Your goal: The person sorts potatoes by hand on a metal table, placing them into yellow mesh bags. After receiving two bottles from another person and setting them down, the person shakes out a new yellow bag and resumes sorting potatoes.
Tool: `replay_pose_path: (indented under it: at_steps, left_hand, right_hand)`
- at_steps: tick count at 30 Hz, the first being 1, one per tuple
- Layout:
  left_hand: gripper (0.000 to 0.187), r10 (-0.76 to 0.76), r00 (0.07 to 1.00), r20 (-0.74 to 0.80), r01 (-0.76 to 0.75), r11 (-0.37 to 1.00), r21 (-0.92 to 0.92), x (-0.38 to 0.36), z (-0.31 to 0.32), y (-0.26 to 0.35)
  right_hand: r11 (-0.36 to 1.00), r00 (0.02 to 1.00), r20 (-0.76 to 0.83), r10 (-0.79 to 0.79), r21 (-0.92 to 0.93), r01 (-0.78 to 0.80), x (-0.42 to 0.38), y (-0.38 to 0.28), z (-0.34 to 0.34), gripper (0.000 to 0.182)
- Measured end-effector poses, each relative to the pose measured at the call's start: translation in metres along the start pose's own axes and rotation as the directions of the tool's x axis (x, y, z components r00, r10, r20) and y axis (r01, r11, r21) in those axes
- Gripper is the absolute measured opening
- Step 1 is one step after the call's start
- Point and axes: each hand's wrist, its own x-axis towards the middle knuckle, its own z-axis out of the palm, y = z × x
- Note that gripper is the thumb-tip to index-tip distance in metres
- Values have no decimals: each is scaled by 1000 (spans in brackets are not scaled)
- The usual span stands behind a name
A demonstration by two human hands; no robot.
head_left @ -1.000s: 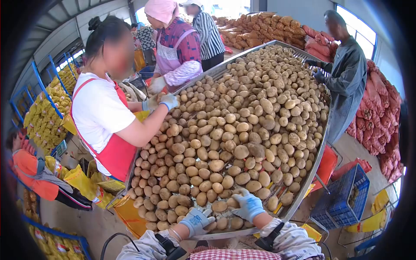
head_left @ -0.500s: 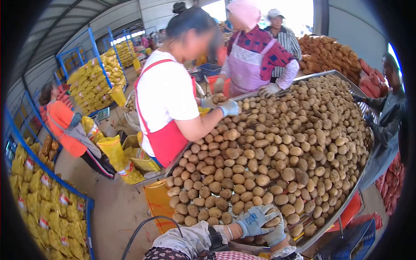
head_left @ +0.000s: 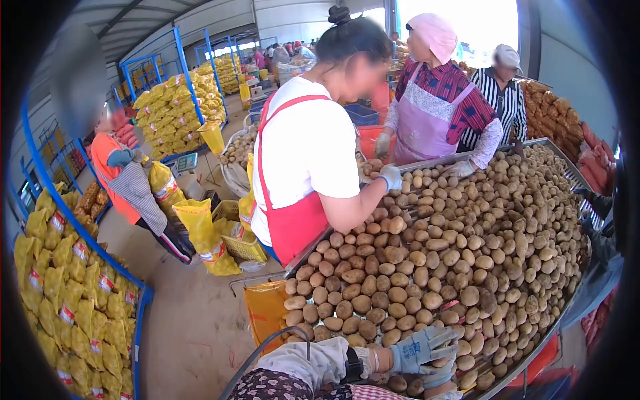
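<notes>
Both my hands wear light blue-grey coated gloves and meet at the near edge of a metal sorting table (head_left: pixel 310 248) heaped with potatoes (head_left: pixel 460 257). My left hand (head_left: pixel 419 349) reaches in from the left, its fingers bent over a potato (head_left: pixel 440 362). Just below it, my right hand (head_left: pixel 438 379) is closed against the same potato from the near side; its lower part is cut off by the frame. More potatoes (head_left: pixel 397 383) lie under and beside my wrists.
Across the table's left side, a person in a red apron (head_left: pixel 293 223) handles potatoes. Beyond stand a person in a lilac apron (head_left: pixel 427 127) and one in stripes (head_left: pixel 493 100). Filled yellow sacks (head_left: pixel 73 293) are stacked at left; an orange sheet (head_left: pixel 267 312) hangs below the table edge.
The view has swung left, so the table and people sit further right. My hands stay together at the potato, left fingers stretched further over it. The person in the lilac apron has turned their head.
</notes>
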Motion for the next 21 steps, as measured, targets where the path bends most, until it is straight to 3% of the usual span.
replay_pose_path:
  at_steps: [1,2,4,6,7,8,9,10,11,12,13,16,17,18,19,20,21]
  left_hand:
    - [69,38,999,29,-37,997,-61,1,0,-5]
    - [71,17,996,-86,-18,1000,-7,2,19,-19]
    - [75,-91,996,0,90,989,-121,5,23,-12]
    - [81,32,990,-139,-34,999,-9,14,4,-10]
    - [82,9,987,-160,-9,1000,1,12,2,-12]
    - [78,-4,978,-207,6,1000,8,10,0,-16]
    - [72,-97,973,-209,117,990,84,9,-4,-19]
    - [72,-200,961,-192,212,976,44,-2,1,-33]
    - [71,-108,956,-272,192,933,304,-10,7,-47]
    - [70,-233,965,-117,261,858,443,-19,3,-50]
    - [70,-213,972,-98,234,873,428,-32,-1,-52]
    - [66,-433,881,191,227,741,632,-53,7,-59]
    - [66,-419,886,198,214,750,626,-50,13,-58]
    - [65,-430,878,208,212,741,637,-46,16,-58]
    - [64,-460,864,204,224,715,662,-29,5,-45]
    - [62,-561,790,246,318,719,618,-12,-6,-30]
    - [61,-550,807,215,359,746,561,-9,-8,-27]
  right_hand:
    - [985,993,122,4,-172,17,-7,0,1,53]
    - [941,970,242,8,-330,75,-13,-1,-1,54]
    - [996,983,162,-83,-31,89,-20,2,49,58]
    - [988,987,-119,-106,99,118,-22,-6,48,53]
    - [971,956,-216,-199,91,222,-30,-6,39,53]
    - [790,864,-167,-476,-512,336,-36,-3,32,48]
    - [566,813,-91,-576,-762,316,-39,-10,36,46]
    - [285,747,-13,-665,-929,238,-43,-17,39,44]
    - [768,832,-162,-530,-509,389,-48,-26,52,42]
    - [921,926,-153,-345,135,366,-52,-32,61,40]
    - [909,912,-166,-375,130,397,-57,-37,64,40]
    - [838,771,-421,-478,43,543,-84,-71,59,46]
    - [830,761,-423,-491,38,557,-95,-79,37,46]
    - [723,631,-453,-630,-640,262,-112,-84,-1,43]
    - [617,613,-401,-681,-765,185,-130,-96,-16,36]
    - [488,591,-346,-729,-868,94,-149,-105,-27,29]
    - [350,566,-289,-772,-937,-1,-172,-113,-37,24]
